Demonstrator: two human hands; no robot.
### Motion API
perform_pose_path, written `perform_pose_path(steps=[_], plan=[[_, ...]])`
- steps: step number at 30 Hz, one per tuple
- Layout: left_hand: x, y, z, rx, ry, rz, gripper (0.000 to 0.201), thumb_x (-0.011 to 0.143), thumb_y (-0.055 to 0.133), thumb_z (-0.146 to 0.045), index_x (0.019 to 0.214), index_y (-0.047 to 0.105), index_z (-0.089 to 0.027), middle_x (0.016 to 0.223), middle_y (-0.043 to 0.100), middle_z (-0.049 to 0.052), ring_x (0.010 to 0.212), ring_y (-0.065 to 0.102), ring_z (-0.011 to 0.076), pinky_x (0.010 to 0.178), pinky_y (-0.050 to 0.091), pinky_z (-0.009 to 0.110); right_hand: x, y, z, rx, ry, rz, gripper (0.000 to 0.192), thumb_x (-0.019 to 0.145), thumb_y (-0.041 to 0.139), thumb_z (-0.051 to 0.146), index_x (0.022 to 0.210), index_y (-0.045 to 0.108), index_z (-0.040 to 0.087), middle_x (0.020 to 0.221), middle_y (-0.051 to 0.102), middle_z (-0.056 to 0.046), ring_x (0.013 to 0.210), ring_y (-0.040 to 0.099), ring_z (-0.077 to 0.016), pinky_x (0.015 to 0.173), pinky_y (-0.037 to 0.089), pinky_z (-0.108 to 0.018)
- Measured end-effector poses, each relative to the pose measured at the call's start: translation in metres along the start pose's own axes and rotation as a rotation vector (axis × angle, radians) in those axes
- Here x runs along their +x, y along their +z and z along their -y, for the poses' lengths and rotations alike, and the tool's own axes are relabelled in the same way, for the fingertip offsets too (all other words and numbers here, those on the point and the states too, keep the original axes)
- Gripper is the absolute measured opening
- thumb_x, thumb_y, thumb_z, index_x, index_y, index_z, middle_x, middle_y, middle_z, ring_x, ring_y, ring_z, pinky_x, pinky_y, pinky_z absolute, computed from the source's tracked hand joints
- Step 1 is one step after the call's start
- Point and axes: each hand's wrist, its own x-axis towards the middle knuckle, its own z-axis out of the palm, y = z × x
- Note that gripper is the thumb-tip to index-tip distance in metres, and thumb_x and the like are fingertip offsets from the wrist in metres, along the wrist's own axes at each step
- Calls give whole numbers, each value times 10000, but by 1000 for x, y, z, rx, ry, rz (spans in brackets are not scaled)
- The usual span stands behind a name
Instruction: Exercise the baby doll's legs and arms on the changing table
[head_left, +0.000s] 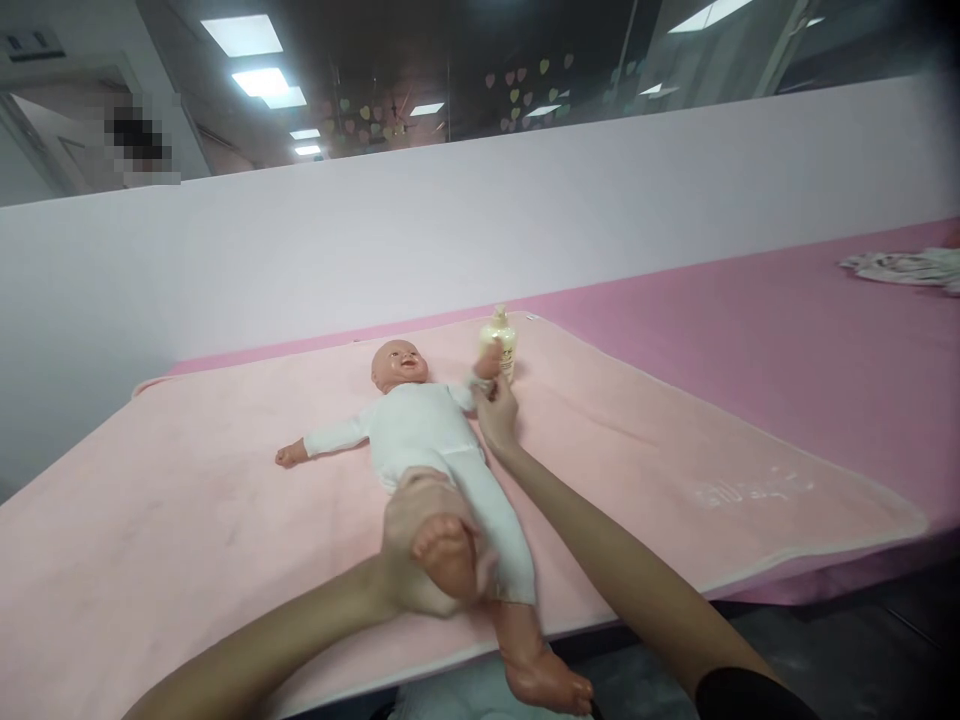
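A baby doll [420,430] in a white suit lies on its back on a pink towel [225,520], head towards the wall. My left hand [409,540] is closed around one of its lower legs, and the bare foot sticks out in front of my fingers, slightly blurred. Its other leg hangs over the near edge. My right hand [499,415] is closed on the doll's forearm near the wrist, at the sleeve end; my fingertips are partly hidden. Just behind that raised doll hand stands a pale yellow pump bottle [500,328], partly covered by it.
A darker pink surface [712,320] extends to the right beneath the towel. At its far right lies a crumpled light cloth [904,268]. A low white wall [420,240] runs along the back, with dark glass [480,60] above. Behind the glass at left is a person with a blurred-out head.
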Motion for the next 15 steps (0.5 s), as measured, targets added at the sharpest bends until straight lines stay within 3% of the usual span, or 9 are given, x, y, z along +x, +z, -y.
perform_pose_path(steps=[3, 5, 7, 9, 13, 15], plan=[[8, -7, 43, 133, -45, -83, 243, 655, 722, -249, 813, 537, -249, 700, 660, -3, 688, 660, 210, 844, 516, 442, -7, 4, 7, -163, -238, 336, 472, 707, 492, 153, 1154, 637, 200, 1167, 675, -78, 1075, 592, -225, 1008, 438, -410], [9, -6, 63, 214, -87, -90, 215, 682, 719, -283, 791, 538, -239, 707, 668, -7, 692, 656, 196, 873, 502, 429, -11, 6, 11, -202, -271, 409, 506, 703, 469, 129, 1174, 633, 214, 1207, 662, -75, 1125, 574, -226, 1032, 425, -423], [10, -4, 71, 247, -112, -63, 215, 696, 722, -313, 772, 538, -232, 700, 670, -6, 679, 649, 190, 881, 490, 426, -11, 6, 13, -155, -198, 380, 479, 741, 475, 171, 1197, 610, 228, 1227, 652, -70, 1117, 584, -221, 994, 460, -409], [11, -4, 66, 192, -59, -22, 235, 690, 732, -329, 786, 542, -228, 694, 665, -1, 656, 640, 185, 866, 490, 419, -10, 5, 13, -81, -67, 291, 431, 757, 512, 246, 1180, 592, 225, 1189, 663, -70, 1057, 613, -217, 938, 495, -386], [11, -10, 34, -37, 224, 106, 276, 708, 697, -371, 886, 563, -208, 668, 650, 13, 608, 622, 172, 749, 513, 366, -6, -2, 6, -10, 185, 16, 343, 720, 570, 343, 1034, 560, 205, 1021, 682, -76, 915, 640, -230, 866, 532, -395], [6, -12, 20, -84, 372, 186, 279, 765, 641, -387, 938, 576, -178, 666, 656, 28, 615, 630, 171, 712, 519, 346, -7, -9, -1, 22, 239, -47, 317, 707, 585, 360, 981, 543, 207, 1013, 679, -88, 935, 645, -256, 878, 542, -431]])
